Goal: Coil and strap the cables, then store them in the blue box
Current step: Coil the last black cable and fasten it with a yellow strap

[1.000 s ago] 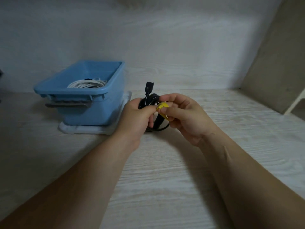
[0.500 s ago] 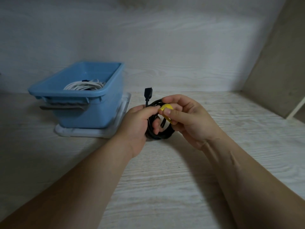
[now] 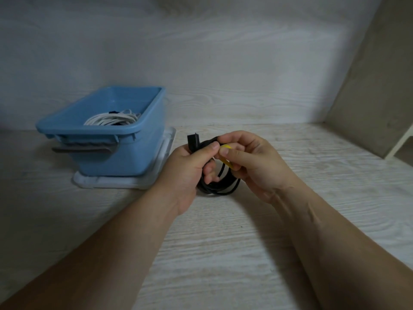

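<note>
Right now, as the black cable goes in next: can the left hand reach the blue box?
Probably yes: the blue box stands open just beside the left hand, nothing between them. That hand grips the black cable, the right hand pinches its yellow strap.

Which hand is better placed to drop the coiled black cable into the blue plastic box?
Probably left: the left hand grips the coiled black cable, nearer the blue plastic box.

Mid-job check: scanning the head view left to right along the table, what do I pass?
Blue box → left hand, gripping the black cable → yellow strap → right hand, pinching that strap. The cable's coil spans both hands, so it gets no slot of its own.
</note>
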